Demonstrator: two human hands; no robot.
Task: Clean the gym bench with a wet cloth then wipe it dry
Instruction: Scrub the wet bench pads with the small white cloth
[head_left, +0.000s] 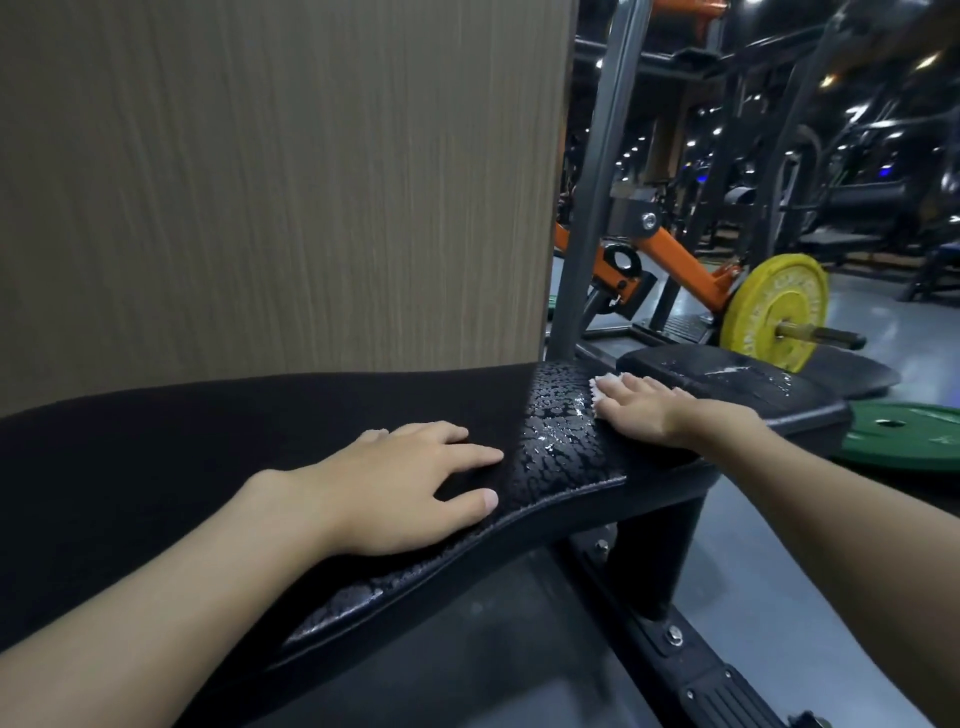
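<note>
Two hands on one black gym bench, its pad beaded with water. Left hand lies flat, fingers spread; right hand presses one white cloth flat, fingers straight. Two weight plates behind: one yellow plate, one green plate.

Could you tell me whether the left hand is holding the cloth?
No, the white cloth lies under the right hand, while the left hand rests bare on the bench.

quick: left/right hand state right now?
Left hand: open, flat on the bench, holding nothing.
Right hand: open, straight fingers pressing the white cloth onto the bench.
</note>
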